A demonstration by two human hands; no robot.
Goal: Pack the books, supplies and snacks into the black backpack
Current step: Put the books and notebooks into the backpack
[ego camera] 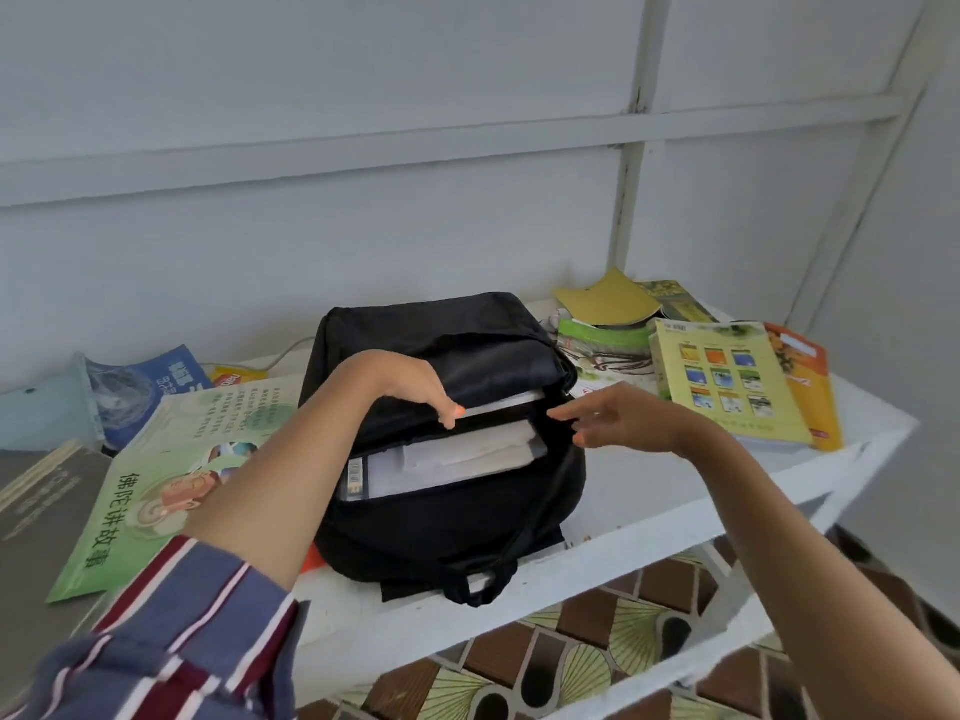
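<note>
Two hands work at a black backpack [447, 527] that lies on a white counter [675, 517], its carry loop hanging over the near edge and its main zip open toward the viewer. Nearest the camera, a striped sleeve [182, 615] covers the left upper arm; patterned floor tiles [571, 672] show below the counter. The backpack is of plain matte black cloth, soft and bulging. In its open mouth stand packed books [467, 454], their pale page edges and one barcoded spine showing. The left hand [415, 387] grasps the far lip of the opening, with its fingers curled over the cloth. The right hand [618, 415] is released, its fingers spread and loosely extended just beside the right end of the opening; contact cannot be determined. Left of the backpack lie a grey book [36, 511], a green booklet [156, 485], a blue booklet [150, 387] and a yellow snack packet [236, 377]. To the right lie a yellow-green book [727, 387] and an orange book [805, 387]. Behind these, by the wall, is an open yellow-covered book [608, 298].
</note>
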